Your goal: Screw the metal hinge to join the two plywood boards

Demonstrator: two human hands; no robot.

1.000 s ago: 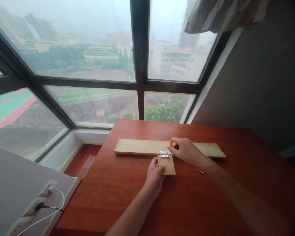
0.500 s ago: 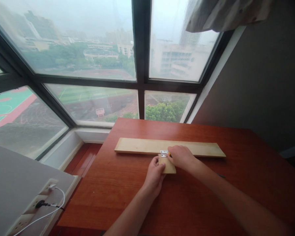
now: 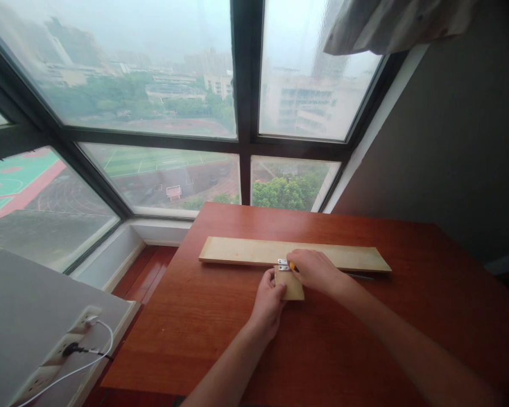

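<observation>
A long pale board (image 3: 241, 250) lies on the reddish-brown table (image 3: 195, 322).

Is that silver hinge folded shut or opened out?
Opened out: the hinge shows both leaves, one by the long board, the other on the small board in the left hand. I can't tell if it's perfectly flat.

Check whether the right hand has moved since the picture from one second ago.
Yes: judged against the long board, the right hand has shifted nearer the person, and no longer overlaps the board's far edge.
</observation>
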